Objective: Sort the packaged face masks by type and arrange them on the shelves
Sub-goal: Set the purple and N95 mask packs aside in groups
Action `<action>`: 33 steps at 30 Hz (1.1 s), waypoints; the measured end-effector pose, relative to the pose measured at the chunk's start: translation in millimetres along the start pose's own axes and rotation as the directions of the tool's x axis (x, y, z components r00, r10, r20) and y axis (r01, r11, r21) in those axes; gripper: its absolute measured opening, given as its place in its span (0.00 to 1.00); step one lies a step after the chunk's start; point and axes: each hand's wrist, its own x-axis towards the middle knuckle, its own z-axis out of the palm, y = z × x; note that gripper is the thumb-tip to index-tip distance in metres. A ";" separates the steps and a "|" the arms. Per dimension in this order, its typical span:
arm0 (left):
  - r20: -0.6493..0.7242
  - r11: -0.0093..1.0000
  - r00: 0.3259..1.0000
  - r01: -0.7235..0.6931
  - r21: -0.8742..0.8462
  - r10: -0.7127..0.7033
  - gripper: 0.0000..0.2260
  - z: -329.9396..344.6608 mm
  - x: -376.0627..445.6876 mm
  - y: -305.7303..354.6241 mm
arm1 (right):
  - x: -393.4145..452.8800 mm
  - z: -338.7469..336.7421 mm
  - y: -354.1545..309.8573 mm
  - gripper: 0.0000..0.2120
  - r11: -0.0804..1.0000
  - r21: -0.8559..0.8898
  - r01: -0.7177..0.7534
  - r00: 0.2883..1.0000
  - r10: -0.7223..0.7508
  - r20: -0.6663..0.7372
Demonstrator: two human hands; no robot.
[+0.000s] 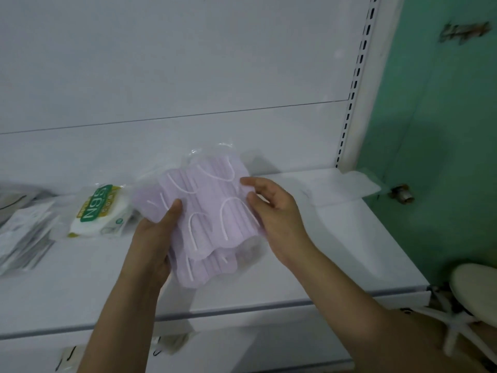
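Note:
Both my hands hold a clear plastic pack of lilac pleated face masks [207, 211] with white ear loops, just above the white shelf [349, 246]. My left hand [158, 238] grips the pack's left side, thumb on top. My right hand [274, 214] holds its right edge with curled fingers. A white and green N95 mask pack [98, 211] lies on the shelf to the left. Further left lies a pile of grey-white packaged masks [24, 235].
The shelf's white back panel [188, 76] rises behind, with a slotted upright [355, 84] at its right. A flat clear-wrapped white pack [347, 185] lies at the shelf's back right corner. A green wall [443, 130] stands right. A pale round object [476, 289] sits lower right.

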 end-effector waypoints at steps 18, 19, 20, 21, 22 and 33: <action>0.097 0.998 0.994 0.051 0.033 -0.054 0.28 37.1 11.8 -12.7 | 54.9 -126.1 10.0 0.40 0.054 -0.998 0.040 0.992 -0.126 0.033; 0.103 0.998 0.993 0.061 0.022 -0.063 0.26 37.7 12.5 -14.4 | 64.5 -152.0 13.0 0.43 0.006 -0.995 -0.099 0.995 -0.026 -0.099; 0.109 0.998 0.992 0.066 0.015 -0.068 0.25 39.1 13.4 -16.5 | 68.9 -172.3 15.1 0.43 0.025 -0.984 -0.174 0.983 0.067 -0.172; 0.118 0.997 0.990 0.071 0.009 -0.072 0.27 42.2 13.2 -17.5 | 69.4 -184.9 17.7 0.38 0.091 -0.975 -0.200 0.974 0.125 -0.188; 0.121 0.997 0.990 0.073 0.004 -0.073 0.29 45.6 13.4 -18.4 | 67.8 -191.1 19.9 0.28 0.144 -0.971 -0.192 0.977 0.117 -0.176; 0.117 0.990 0.984 0.142 -0.028 -0.137 0.20 63.4 15.0 -20.7 | 42.4 -140.6 -35.4 0.13 0.948 -0.288 -0.139 0.942 0.037 -0.333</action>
